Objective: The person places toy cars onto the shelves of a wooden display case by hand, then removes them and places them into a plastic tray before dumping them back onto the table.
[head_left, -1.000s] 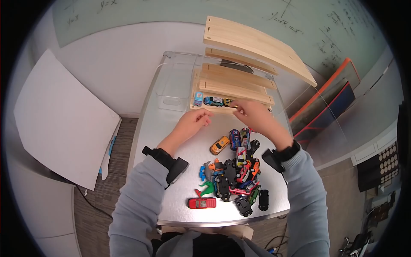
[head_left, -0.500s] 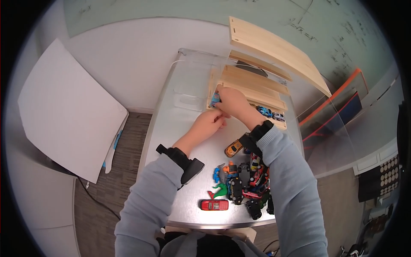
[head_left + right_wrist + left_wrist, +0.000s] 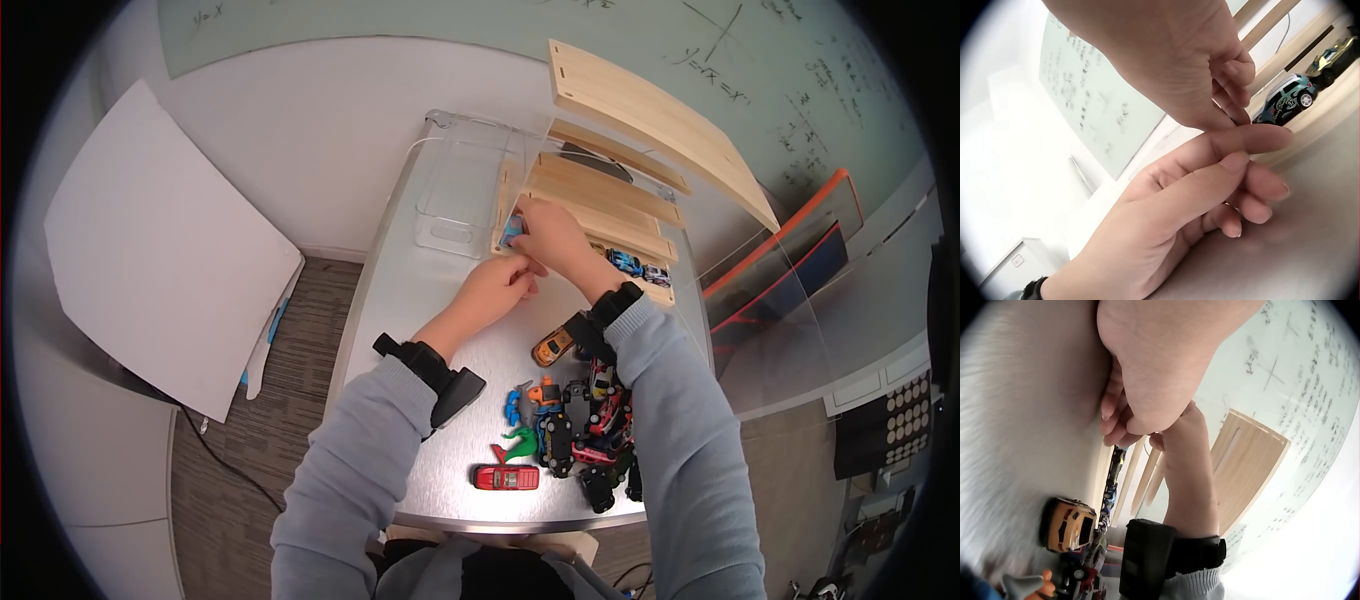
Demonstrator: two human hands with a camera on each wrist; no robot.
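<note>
My right hand [image 3: 552,238] reaches to the left end of a wooden shelf board [image 3: 497,246] and grips a small light-blue toy car [image 3: 512,230] between thumb and fingers; the hand covers much of it. Just below, my left hand [image 3: 492,289] holds nothing, its fingers loosely curled, with its fingertips close under the right hand. In the right wrist view a teal toy car [image 3: 1287,100] marked 97 stands on the board beside the right hand's fingers. Further right along the board are a blue toy car [image 3: 624,262] and a white-and-purple one [image 3: 656,275].
A pile of toy cars [image 3: 600,420] lies on the metal table, partly behind the right forearm. An orange-yellow car [image 3: 553,345], a green toy figure [image 3: 521,443] and a red car [image 3: 506,478] lie around it. A clear plastic bin [image 3: 448,236] stands left of the shelf.
My right hand has moved left along the board from the yellow car to the light-blue car and now grips it. My left hand stays close by, and the head view has shifted.
</note>
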